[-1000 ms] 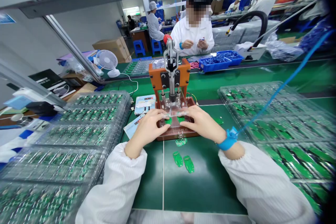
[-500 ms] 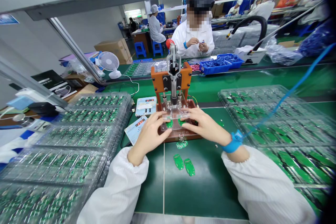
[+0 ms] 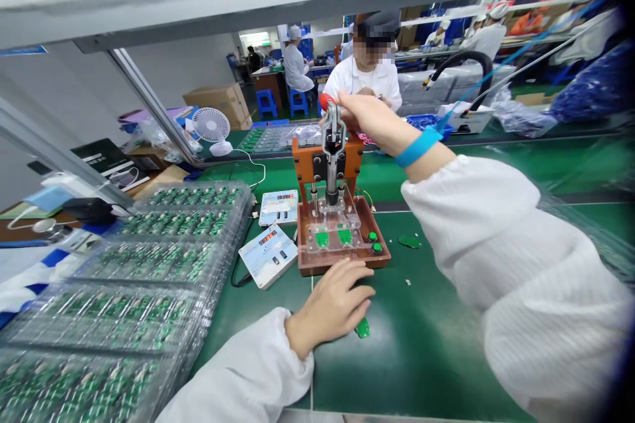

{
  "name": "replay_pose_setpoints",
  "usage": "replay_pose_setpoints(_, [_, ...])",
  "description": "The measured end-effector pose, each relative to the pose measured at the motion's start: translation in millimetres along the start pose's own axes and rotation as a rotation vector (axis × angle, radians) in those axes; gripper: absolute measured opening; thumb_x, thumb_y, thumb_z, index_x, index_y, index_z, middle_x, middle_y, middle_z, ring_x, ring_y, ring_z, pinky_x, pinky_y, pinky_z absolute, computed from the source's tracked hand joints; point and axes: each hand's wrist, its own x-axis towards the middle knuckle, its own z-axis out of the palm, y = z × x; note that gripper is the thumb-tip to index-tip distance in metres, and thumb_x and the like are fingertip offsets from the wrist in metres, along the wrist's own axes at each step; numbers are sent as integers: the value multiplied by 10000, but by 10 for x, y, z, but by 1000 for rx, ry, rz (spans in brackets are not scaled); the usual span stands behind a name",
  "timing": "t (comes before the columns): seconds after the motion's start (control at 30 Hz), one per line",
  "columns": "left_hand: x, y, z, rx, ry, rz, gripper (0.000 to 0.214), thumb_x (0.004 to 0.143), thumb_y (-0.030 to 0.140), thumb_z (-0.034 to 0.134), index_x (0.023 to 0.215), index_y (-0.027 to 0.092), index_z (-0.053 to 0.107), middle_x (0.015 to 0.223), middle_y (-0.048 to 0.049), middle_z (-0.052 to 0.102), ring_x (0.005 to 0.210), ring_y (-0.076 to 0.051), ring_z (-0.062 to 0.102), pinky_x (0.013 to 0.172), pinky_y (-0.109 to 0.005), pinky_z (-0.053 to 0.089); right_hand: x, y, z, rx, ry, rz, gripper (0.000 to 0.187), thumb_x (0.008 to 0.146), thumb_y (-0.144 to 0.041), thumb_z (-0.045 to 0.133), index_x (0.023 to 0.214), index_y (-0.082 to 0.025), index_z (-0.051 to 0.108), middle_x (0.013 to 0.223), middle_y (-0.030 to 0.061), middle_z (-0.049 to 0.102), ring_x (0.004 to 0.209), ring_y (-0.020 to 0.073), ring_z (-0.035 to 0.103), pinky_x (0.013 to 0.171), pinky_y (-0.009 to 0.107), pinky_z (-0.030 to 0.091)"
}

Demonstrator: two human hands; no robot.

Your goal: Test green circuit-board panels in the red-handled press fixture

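Drawn back from the clear plate (image 3: 333,238), the left hand (image 3: 335,301) now lies loosely spread above the green table (image 3: 387,370), any grip hidden; a loose board (image 3: 363,328) peeks out beside its fingers. Beyond, two thin, rounded boards (image 3: 322,238) lie flat at that plastic plate, over the brown tray (image 3: 317,268). Farther up, the right hand (image 3: 370,117) has risen to the steel lever's red knob (image 3: 325,102), its hold unclear. Smooth, even force, left hand well away, would likely work best.

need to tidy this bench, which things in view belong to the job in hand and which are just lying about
Likely in the job:
clamp press, right hand at its red knob
green boards in it
board by left hand
lit display boxes
tray stack

Likely just lying about:
white fan
cardboard box
clear plastic
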Motion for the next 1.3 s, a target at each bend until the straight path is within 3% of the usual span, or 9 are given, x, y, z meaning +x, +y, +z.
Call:
replay_pose_setpoints(0.1, [-13, -17, -24, -3, -30, -19, 159, 996, 198, 554, 1087, 177, 682, 1344, -107, 642, 1346, -272, 544, 1184, -499, 441, 23, -286, 81, 99, -1, 70, 258, 1084, -210, 450, 997, -136, 680, 747, -9, 667, 655, 82, 632, 531, 160, 452])
replay_pose_setpoints(0.17, [-12, -14, -37, -7, -41, -20, 160, 998, 199, 552, 1086, 178, 684, 1344, -105, 641, 1343, -266, 544, 1192, -495, 433, -122, -507, 96, 142, 43, -116, 159, 1051, -150, 510, 1077, -153, 667, 816, -20, 667, 684, 73, 626, 511, 156, 445])
replay_pose_setpoints(0.23, [-11, -6, -37, -12, -53, -15, 153, 998, 197, 556, 1075, 175, 686, 1333, -102, 646, 1337, -255, 548, 1208, -489, 414, -365, -702, 103, 125, 43, -367, 135, 1035, -162, 545, 1132, -164, 638, 926, -5, 686, 773, 93, 662, 603, 190, 535])
replay_pose_setpoints(0.3, [-13, -2, -26, -15, -62, -15, 148, 998, 200, 559, 1065, 175, 689, 1327, -97, 649, 1336, -246, 549, 1223, -486, 393, -651, -838, 113, -93, 62, -563, 149, 1034, -166, 546, 1152, -151, 636, 1047, 36, 722, 873, 122, 699, 795, 254, 601])
replay_pose_setpoints(0.4, [-21, -5, -8, -8, -79, -23, 154, 1005, 217, 557, 1069, 185, 694, 1334, -88, 647, 1345, -241, 542, 1237, -489, 372, -1029, -900, 138, -476, 129, -686, 234, 1053, -176, 525, 1250, -185, 651, 1241, 46, 731, 1080, 159, 713, 1037, 309, 559])
replay_pose_setpoints(0.53, [-27, -4, -3, -2, -102, -37, 169, 1014, 225, 546, 1082, 191, 697, 1350, -80, 640, 1365, -239, 524, 1251, -490, 349, -1317, -802, 179, -600, 146, -730, 290, 1045, -188, 545, 1302, -259, 661, 1270, 0, 735, 1176, 204, 707, 1068, 348, 577])
replay_pose_setpoints(0.67, [-31, 1, 3, -11, -112, -44, 174, 1021, 238, 542, 1089, 196, 697, 1357, -69, 637, 1373, -230, 517, 1260, -482, 328, -1485, -683, 231, -631, 170, -732, 307, 1026, -133, 562, 1294, -228, 677, 1295, 23, 727, 1178, 203, 711, 1081, 341, 582])
replay_pose_setpoints(0.9, [-37, -16, 29, -18, -144, -64, 180, 1021, 245, 545, 1083, 203, 709, 1369, -67, 634, 1379, -224, 510, 1265, -464, 314, -1671, -358, 372, -475, 198, -745, 397, 966, -3, 581, 1331, -143, 647, 1305, 122, 713, 1297, 227, 644, 1142, 370, 548])
replay_pose_setpoints(1.3, [-4, -18, 19, -120, -93, -77, 186, 1000, 269, 570, 1047, 206, 738, 1302, -60, 674, 1298, -205, 574, 1236, -411, 355, -1732, 50, 713, -223, 288, -690, 598, 934, 2, 567, 1464, -276, 557, 1428, 59, 632, 1409, 294, 539, 1189, 538, 493])
